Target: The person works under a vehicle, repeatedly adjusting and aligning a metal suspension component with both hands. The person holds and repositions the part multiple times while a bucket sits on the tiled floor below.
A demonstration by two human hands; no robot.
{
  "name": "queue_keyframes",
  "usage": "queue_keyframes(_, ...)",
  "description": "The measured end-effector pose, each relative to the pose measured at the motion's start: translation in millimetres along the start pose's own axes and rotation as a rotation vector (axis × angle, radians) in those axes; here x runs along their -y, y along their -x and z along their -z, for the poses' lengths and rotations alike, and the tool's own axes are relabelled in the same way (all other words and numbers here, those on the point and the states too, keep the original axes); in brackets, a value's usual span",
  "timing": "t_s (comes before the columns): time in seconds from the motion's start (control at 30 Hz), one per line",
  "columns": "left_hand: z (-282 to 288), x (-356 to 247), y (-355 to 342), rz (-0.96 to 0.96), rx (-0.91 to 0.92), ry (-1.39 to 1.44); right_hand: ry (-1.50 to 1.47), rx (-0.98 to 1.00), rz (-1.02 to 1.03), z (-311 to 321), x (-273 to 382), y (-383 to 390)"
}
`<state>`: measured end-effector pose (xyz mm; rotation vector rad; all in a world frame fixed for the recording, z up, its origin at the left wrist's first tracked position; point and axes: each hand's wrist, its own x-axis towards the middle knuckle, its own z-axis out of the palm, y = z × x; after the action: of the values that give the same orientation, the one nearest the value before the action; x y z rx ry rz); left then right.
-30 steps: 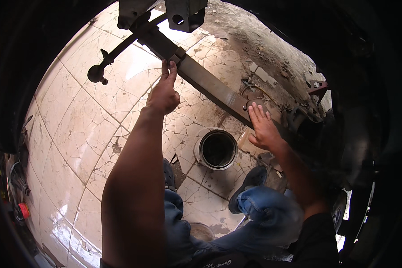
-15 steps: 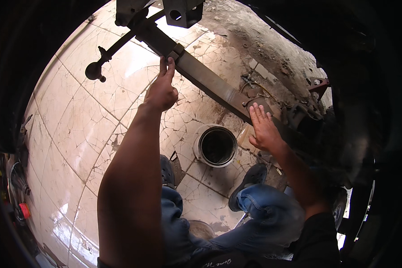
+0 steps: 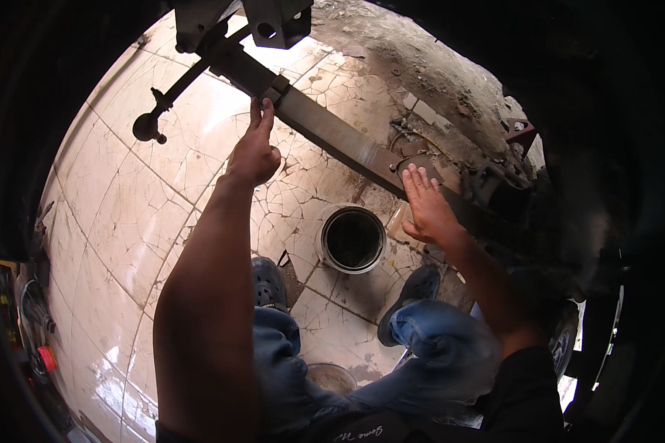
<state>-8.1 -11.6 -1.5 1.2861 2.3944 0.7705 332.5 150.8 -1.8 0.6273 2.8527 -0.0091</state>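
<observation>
A long flat metal bar, like a leaf spring (image 3: 332, 133), runs diagonally from upper left to middle right. My left hand (image 3: 256, 156) touches its near edge beside a metal clip (image 3: 278, 88), index and middle fingers stretched out and the others curled. Farther along the bar, my right hand (image 3: 430, 213) rests its outstretched fingers against a darker plate-like section (image 3: 419, 164). Neither hand grips anything. A dark rod with a rounded joint end (image 3: 146, 127) sticks out left of the bar's upper end.
An open bucket (image 3: 322, 245) with a dark inside stands below the bar, just beyond my shoes (image 3: 270, 283). Cracked tiles (image 3: 137, 199) cover the floor, with rough dirt (image 3: 414, 55) at the upper right. A dark metal bracket (image 3: 279, 26) hangs at the top.
The whole view has shifted slightly, so the bar and both hands appear a little farther left. My hands keep about the same places on the bar.
</observation>
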Motion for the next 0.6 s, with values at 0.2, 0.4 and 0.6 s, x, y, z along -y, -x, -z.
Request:
queue_keyframes(0.2,7,-13,5,0.068,0.026,-0.021,-0.015,-0.015,-0.039,5,8,-13)
queue_keyframes(0.4,2,-11,-3,0.039,0.021,-0.009,-0.093,-0.027,-0.036,10,-2,-37)
queue_keyframes(0.6,-2,0,0,-0.007,0.003,0.009,-0.050,-0.007,-0.009,2,-5,-2)
